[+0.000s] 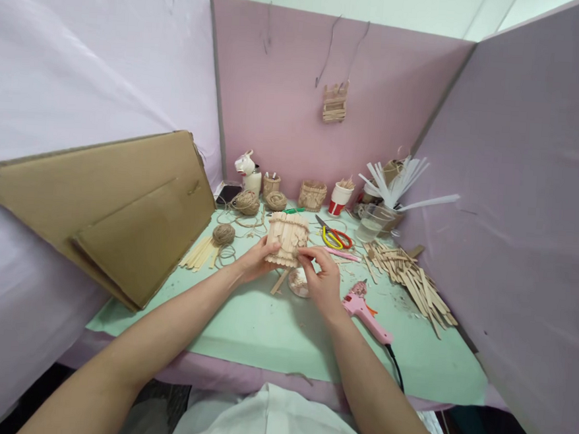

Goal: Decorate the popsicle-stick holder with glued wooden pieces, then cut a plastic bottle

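A small house-like piece built of wooden craft sticks (288,238) is held above the green mat (272,328). My left hand (254,259) grips its left lower side, fingers wrapped round it. My right hand (322,275) pinches its lower right edge with thumb and fingertips. Just below the hands lie a loose stick (279,282) and a small round dish (298,284).
A pink glue gun (365,311) lies right of my right hand, its cord running off the front edge. Scissors (335,235), a pile of sticks (411,278), twine balls (223,233), cups and a cardboard sheet (116,211) surround the mat.
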Available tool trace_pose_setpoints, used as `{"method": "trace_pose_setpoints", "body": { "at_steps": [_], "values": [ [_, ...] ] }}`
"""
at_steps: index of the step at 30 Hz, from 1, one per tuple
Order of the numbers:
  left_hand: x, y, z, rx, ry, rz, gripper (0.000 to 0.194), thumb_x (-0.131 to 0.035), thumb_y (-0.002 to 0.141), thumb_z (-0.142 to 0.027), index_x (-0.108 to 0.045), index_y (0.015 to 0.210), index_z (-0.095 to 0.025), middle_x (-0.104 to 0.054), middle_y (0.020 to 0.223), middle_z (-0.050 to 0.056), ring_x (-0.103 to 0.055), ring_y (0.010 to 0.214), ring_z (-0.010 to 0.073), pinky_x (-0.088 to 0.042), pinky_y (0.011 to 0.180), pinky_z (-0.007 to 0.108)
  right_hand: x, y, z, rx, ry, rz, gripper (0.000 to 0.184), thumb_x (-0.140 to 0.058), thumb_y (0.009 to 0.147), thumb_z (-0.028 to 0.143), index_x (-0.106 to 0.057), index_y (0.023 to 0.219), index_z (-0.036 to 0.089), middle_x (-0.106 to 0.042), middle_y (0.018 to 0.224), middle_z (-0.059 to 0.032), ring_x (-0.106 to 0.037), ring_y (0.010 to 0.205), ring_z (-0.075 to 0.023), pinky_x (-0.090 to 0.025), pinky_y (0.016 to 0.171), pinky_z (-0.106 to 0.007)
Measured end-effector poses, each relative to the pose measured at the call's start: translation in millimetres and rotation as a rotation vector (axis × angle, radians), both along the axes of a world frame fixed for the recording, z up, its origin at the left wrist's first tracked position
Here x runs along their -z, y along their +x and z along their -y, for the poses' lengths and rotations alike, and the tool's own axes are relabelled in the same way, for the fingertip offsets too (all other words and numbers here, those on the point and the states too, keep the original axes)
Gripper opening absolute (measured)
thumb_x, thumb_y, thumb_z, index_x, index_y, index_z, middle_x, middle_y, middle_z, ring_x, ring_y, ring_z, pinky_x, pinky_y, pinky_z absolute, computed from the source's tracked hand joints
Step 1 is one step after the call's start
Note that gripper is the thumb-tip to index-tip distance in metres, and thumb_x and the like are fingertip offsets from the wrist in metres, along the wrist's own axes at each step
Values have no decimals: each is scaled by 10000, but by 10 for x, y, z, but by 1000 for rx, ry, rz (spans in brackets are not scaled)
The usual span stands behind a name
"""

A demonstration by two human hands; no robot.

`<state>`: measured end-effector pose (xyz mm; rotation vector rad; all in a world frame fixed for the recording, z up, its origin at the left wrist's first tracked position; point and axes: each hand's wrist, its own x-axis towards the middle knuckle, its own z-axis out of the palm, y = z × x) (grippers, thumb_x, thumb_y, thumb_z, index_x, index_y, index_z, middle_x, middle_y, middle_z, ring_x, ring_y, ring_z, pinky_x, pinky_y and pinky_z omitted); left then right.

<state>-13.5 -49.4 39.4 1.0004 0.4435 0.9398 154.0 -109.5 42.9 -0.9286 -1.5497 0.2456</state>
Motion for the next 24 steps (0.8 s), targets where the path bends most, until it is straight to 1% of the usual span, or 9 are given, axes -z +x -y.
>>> {"method": "trace_pose_setpoints", "body": {
  "at_steps": [4,10,15,20,22,24],
  "values": [
    [10,8,-4,14,2,3,515,-757,723,-321,-615,1183,-138,-671,1190,154,-664,995,253,-514,851,350,1,8,11,7,35,72,156,-539,914,200,-689,905,242,-654,888,-43,-600,882,-188,-482,798,-350],
    [2,8,8,19,-4,-3,509,-739,745,-330,-613,1198,-135,-668,1193,154,-662,988,242,-513,839,327,13,13,4,30,83,108,168,-536,921,188,-696,925,240,-636,900,-49,-597,887,-189,-486,791,-346],
    [7,-3,7,41,-16,-10,506,-742,746,-353,-627,1186,-132,-670,1186,149,-656,1001,242,-509,860,335,-1,18,12,79,166,162,152,-536,921,162,-669,938,232,-646,899,-47,-586,884,-191,-475,792,-352],
    [24,-7,-1,41,-29,-40,484,-737,746,-341,-636,1172,-134,-673,1184,145,-656,1005,241,-507,856,332,-3,24,34,117,257,225,196,-499,919,126,-666,914,228,-637,916,-66,-575,898,-201,-477,791,-367],
    [24,-5,1,34,-32,-40,479,-739,741,-340,-636,1161,-133,-673,1183,149,-655,1013,248,-509,856,337,-12,16,48,116,254,220,198,-491,915,122,-657,923,230,-636,929,-67,-580,905,-200,-480,799,-370],
    [17,0,5,31,-25,-27,488,-744,736,-341,-631,1161,-131,-670,1188,156,-651,1033,261,-508,872,352,-27,5,59,108,211,182,178,-495,910,131,-640,945,229,-632,941,-66,-587,916,-198,-482,805,-366]
  ]
}}
